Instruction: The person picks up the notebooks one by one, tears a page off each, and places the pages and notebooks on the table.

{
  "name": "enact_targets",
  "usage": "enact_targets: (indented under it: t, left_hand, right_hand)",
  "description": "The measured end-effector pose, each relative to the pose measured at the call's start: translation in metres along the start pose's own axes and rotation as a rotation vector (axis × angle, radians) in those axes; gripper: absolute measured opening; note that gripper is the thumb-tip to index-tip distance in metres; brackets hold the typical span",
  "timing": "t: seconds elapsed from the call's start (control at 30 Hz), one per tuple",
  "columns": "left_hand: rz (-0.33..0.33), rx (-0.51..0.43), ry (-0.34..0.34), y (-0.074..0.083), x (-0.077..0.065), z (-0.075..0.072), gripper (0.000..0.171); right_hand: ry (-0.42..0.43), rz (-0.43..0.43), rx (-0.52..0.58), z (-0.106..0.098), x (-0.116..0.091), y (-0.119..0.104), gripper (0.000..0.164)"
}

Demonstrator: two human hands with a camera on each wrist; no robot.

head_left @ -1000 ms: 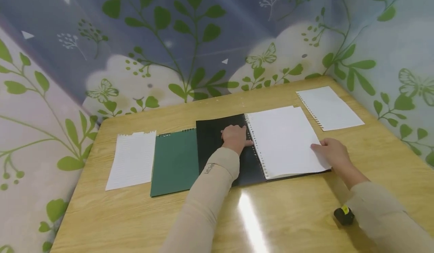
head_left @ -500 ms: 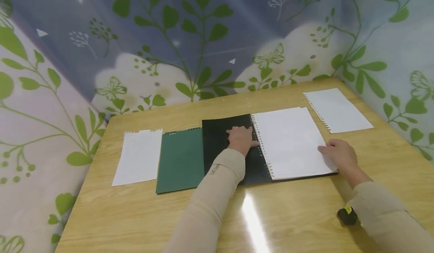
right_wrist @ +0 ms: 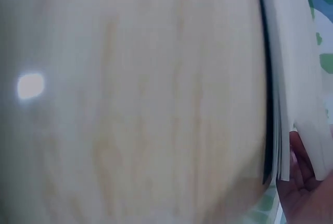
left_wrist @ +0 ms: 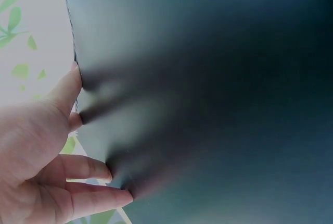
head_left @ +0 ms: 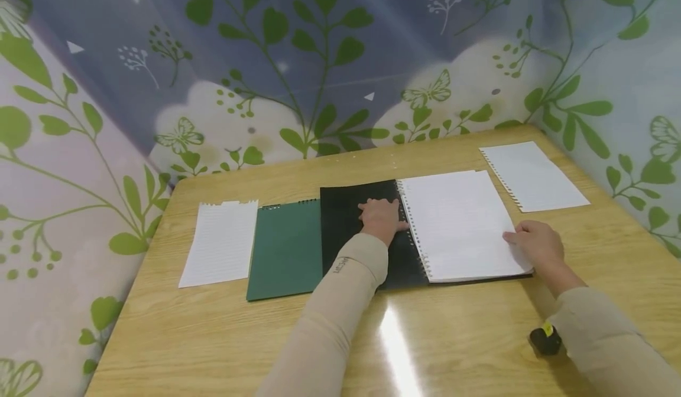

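A spiral notebook lies open, its black cover (head_left: 337,220) folded out to the left and its white pages (head_left: 457,220) to the right. My left hand (head_left: 380,218) rests on the black cover beside the coil, fingers spread and fingertips touching it, as the left wrist view shows with the black cover (left_wrist: 218,94). At the right edge near the lower corner, my right hand (head_left: 537,246) pinches the top page between thumb and fingers. In the right wrist view the page (right_wrist: 304,78) stands lifted off the stack, with part of the right hand (right_wrist: 307,195) behind it.
A green notebook (head_left: 287,249) lies left of the black one, partly under its cover. Further left is a torn lined sheet (head_left: 220,240). Another torn sheet (head_left: 534,175) lies at the back right. A small black object with yellow (head_left: 545,341) is by the right sleeve.
The view has shifted slightly, so everything sits a little further right. The left hand stays on the cover, and the right hand keeps its hold on the page edge.
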State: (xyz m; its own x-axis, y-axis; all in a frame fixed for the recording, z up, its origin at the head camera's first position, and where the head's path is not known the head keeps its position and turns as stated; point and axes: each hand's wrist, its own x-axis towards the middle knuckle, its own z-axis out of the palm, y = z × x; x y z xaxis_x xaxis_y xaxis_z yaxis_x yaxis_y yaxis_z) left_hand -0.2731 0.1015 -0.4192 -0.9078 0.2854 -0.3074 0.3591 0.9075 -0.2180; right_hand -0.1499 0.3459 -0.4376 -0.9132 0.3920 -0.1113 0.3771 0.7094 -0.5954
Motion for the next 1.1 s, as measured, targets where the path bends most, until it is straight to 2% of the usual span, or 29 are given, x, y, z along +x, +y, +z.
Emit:
enact_targets:
  t: [0.33, 0.47, 0.6, 0.8, 0.93, 1.03, 1.1]
  left_hand:
    - [-0.014, -0.044, -0.023, 0.0, 0.0, -0.003, 0.07]
    - [-0.028, -0.064, -0.035, 0.0, 0.0, -0.003, 0.069]
    - [-0.032, -0.067, -0.037, 0.001, 0.0, -0.002, 0.07]
    - [-0.022, -0.08, -0.012, -0.001, 0.001, -0.001, 0.07]
    - [-0.001, -0.145, 0.013, -0.009, 0.001, 0.003, 0.067]
    - [0.002, -0.243, 0.04, -0.018, -0.001, 0.008, 0.063]
    - [0.003, -0.316, 0.079, -0.026, -0.004, 0.011, 0.061]
  right_hand:
    - [-0.017, 0.082, 0.046, 0.0, 0.002, -0.001, 0.028]
    - [-0.075, 0.09, 0.052, -0.006, 0.007, 0.005, 0.033]
    - [-0.135, 0.047, 0.038, -0.012, 0.009, 0.007, 0.033]
    - [-0.115, -0.11, -0.029, -0.015, 0.014, 0.005, 0.028]
    - [-0.139, -0.227, -0.083, -0.02, 0.017, 0.002, 0.032]
    - [-0.139, -0.26, -0.112, -0.026, 0.016, -0.003, 0.036]
    - [-0.127, -0.246, -0.108, -0.034, 0.015, -0.007, 0.039]
